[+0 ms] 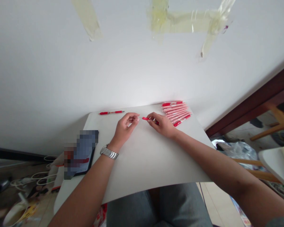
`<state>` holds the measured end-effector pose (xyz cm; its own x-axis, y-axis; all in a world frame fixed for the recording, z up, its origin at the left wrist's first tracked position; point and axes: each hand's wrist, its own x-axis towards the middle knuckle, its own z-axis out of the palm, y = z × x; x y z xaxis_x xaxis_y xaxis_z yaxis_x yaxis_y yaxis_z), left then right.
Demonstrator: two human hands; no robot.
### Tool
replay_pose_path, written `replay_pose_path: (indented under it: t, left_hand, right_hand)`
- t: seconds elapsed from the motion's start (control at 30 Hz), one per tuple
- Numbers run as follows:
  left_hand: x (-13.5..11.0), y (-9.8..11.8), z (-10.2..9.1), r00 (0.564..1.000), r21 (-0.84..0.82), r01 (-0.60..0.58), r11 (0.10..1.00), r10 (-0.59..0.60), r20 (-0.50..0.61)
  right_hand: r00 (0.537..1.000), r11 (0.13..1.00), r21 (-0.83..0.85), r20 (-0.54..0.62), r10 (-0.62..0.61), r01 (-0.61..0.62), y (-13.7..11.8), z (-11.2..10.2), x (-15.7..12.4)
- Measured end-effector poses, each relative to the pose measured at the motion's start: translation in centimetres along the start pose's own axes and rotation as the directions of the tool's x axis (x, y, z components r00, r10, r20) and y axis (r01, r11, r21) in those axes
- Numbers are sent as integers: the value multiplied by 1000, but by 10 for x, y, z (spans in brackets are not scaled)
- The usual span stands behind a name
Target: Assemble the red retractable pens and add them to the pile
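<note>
Both my hands rest on a white table (144,157) against a white wall. My right hand (162,124) is closed round a red pen (146,119) whose tip points left. My left hand (125,127), with a metal watch on the wrist, pinches its fingertips together just left of that tip; what they hold is too small to make out. A row of several red and pink pens (176,112) lies side by side behind my right hand. One single red pen (111,112) lies apart at the table's far left edge.
A dark tablet (84,151) lies at the table's left edge. Cables and clutter cover the floor on the left. A wooden chair (274,123), a plastic bag and another white tabletop (276,164) stand to the right. Tape strips hang on the wall.
</note>
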<state>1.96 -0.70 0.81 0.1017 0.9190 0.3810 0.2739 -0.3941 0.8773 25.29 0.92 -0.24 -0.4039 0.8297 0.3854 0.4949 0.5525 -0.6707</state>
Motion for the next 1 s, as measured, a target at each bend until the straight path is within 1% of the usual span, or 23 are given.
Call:
replay_pose_path:
  t: [0.03,0.13,0.3,0.37,0.5,0.57,0.7,0.83,1.0]
  left_hand:
    - [-1,2,3,1000,-29,23,999,-23,20]
    - [-3,5,8,998,-90,52,995,-49,34]
    - [-3,2,7,997,-125,78,989,-74,35]
    - [-3,-1,7,996,-138,82,987,-77,45]
    - [-2,-2,7,992,-172,86,981,-68,109]
    - [-2,-2,8,990,-177,86,981,-65,123]
    - [-2,-2,8,992,-190,82,978,-62,111]
    - [-2,-2,7,991,-185,102,977,-84,102]
    - [-2,-3,5,993,-195,116,974,-108,49]
  right_hand:
    - [1000,1000,3,1,-4,4,0,0,0]
    - [1000,1000,15,6,-4,3,-2,-1,0]
    - [1000,999,31,17,-16,15,-2,-1,-1]
    - [999,999,39,25,-34,33,-1,-1,-1]
    - [998,997,54,29,-64,63,0,-1,-2]
    - [997,996,56,26,-67,66,0,-1,-1]
    - [997,996,62,21,-69,68,0,-1,-2]
    - [999,997,59,25,-47,45,-1,-1,-2]
    - [999,997,71,26,-27,25,-1,-1,-2]
